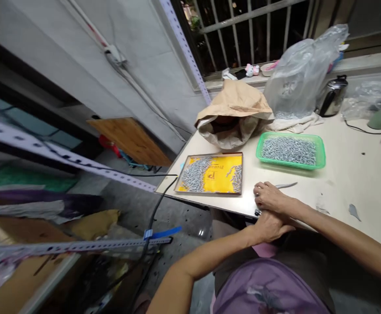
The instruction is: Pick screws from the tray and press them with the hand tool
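Yellow-floored tray (222, 182) lay left of the nearer right hand (270, 197), which met the left hand (269, 226); grips were hidden.

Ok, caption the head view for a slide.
Right hand and left hand together at the table, near a tray and green basket of metal pieces.

The tabletop (337, 185) at right is bright, the window (236, 20) at top dark; the lower left looks blurred and stretched.
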`<state>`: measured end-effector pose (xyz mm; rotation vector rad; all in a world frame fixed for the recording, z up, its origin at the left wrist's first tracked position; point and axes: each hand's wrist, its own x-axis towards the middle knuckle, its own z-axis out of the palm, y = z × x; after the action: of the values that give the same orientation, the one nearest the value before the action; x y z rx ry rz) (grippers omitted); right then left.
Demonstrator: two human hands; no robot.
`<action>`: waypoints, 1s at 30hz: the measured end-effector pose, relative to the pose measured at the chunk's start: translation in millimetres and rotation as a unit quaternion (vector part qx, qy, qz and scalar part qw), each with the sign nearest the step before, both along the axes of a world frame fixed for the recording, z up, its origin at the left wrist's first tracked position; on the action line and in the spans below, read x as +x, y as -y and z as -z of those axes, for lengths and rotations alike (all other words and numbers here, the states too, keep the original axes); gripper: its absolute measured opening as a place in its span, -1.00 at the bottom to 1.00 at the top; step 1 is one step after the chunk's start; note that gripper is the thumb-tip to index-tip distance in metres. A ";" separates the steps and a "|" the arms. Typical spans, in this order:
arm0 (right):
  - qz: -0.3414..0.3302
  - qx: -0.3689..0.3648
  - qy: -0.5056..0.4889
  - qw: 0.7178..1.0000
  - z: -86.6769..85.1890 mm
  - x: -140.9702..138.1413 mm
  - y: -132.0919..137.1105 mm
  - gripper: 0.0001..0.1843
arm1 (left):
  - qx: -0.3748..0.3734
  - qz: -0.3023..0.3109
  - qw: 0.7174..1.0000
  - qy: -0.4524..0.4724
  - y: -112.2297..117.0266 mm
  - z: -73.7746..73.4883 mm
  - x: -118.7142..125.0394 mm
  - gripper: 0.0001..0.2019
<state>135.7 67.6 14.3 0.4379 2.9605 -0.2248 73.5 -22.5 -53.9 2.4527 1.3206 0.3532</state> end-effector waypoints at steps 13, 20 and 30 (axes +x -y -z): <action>0.019 0.017 -0.153 0.988 -4.0 -14.1 -17.1 -0.83 | -0.004 -0.025 0.998 -0.059 -23.1 1.5 9.0 -0.62; 0.223 0.092 -0.325 0.914 -60.6 39.4 -100.9 -0.76 | 0.104 -0.077 0.991 -0.038 -30.9 -41.0 -24.4 -0.73; 0.183 0.029 -0.273 0.944 -21.6 55.8 -64.6 -0.64 | -0.108 -0.339 0.921 -0.159 -10.1 -80.5 -215.9 -0.87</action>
<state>191.5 132.3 36.0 1.1000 3.3951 -0.3478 -142.4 -12.4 26.6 1.8536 2.2035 -0.0488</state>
